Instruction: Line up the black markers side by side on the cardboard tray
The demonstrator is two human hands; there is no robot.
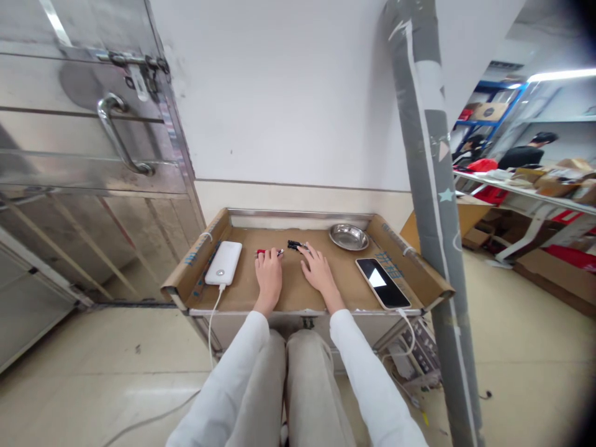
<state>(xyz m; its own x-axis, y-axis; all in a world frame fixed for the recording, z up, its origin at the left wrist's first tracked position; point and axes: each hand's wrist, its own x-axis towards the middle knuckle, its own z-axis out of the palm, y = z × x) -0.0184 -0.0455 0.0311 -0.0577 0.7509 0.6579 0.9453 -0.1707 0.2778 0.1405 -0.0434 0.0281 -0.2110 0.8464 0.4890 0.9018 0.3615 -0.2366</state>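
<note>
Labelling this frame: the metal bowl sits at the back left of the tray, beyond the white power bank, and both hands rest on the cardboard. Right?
Not quite. The head view shows the metal bowl at the back right of the tray, beyond the phone. The white power bank lies on the left. Both hands, left and right, rest on the cardboard.

Red item (263, 252) partly under left hand (269, 275); black item (294, 245) too small.
</note>
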